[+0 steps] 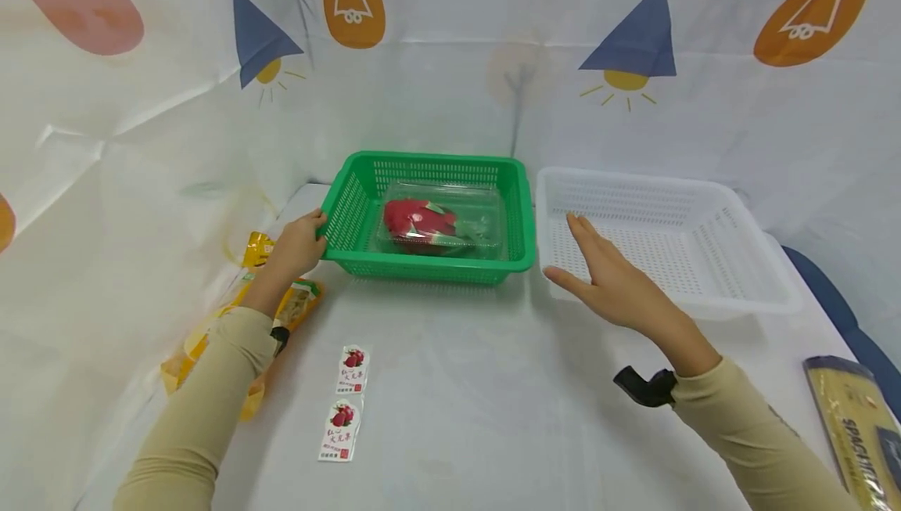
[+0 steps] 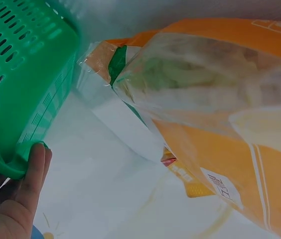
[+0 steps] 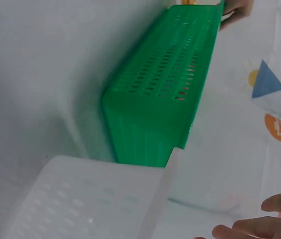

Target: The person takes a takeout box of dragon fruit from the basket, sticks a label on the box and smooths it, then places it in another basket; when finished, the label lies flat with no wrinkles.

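My left hand [image 1: 299, 245] grips the left rim of a green perforated basket [image 1: 429, 264]; the left wrist view shows the fingers [image 2: 35, 174] at the basket's corner. Inside the basket lies a clear plastic clamshell box [image 1: 486, 214] with a red dragon fruit [image 1: 415, 219] in it. To the right stands a white perforated basket [image 1: 633, 178], with nothing seen inside. My right hand [image 1: 622, 288] is held over its near left part, fingers extended and thumb spread, holding nothing. In the right wrist view only some fingertips [image 3: 250, 226] show.
Two dragon fruit stickers [image 1: 340, 429] lie on the white table [image 1: 479, 401]. An orange-and-clear food bag [image 1: 299, 304] and a small yellow packet [image 1: 258, 249] sit under and beside the left arm. A spaghetti pack [image 1: 855, 433] lies at the right edge, near a blue chair [image 1: 820, 284].
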Action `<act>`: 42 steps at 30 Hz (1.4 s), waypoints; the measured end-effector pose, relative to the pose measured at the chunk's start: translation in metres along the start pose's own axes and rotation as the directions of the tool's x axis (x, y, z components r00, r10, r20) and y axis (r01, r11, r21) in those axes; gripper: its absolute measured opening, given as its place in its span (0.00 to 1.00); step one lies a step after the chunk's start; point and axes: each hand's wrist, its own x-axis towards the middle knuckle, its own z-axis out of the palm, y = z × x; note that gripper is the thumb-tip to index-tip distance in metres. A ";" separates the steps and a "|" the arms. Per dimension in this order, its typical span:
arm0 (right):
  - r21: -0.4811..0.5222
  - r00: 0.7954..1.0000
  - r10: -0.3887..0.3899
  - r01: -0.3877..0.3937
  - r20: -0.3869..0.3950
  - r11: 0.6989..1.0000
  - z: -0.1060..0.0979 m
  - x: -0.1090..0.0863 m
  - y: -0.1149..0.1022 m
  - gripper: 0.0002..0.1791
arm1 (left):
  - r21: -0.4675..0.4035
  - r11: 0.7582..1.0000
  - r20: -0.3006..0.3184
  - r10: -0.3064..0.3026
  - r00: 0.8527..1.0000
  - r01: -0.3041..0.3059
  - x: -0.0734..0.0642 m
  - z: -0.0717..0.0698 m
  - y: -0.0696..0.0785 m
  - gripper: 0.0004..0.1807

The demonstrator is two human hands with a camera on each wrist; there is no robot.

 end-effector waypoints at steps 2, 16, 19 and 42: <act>0.011 1.000 -0.016 0.016 0.009 1.000 0.003 0.011 -0.003 0.50 | -0.003 1.000 0.000 -0.005 1.000 0.005 0.001 0.001 -0.001 0.26; 0.137 0.996 -0.044 0.033 0.084 0.990 0.019 0.075 -0.025 0.50 | 0.011 1.000 -0.020 0.020 1.000 -0.020 0.000 0.001 0.000 0.26; 0.137 0.995 -0.040 0.027 0.094 0.990 0.023 0.086 -0.027 0.49 | 0.016 0.999 -0.030 0.028 0.999 -0.028 -0.001 0.001 -0.001 0.26; 0.064 0.939 0.270 -0.289 0.215 0.955 0.056 0.130 -0.047 0.60 | 0.001 1.000 -0.023 -0.002 1.000 0.002 -0.002 0.001 0.001 0.26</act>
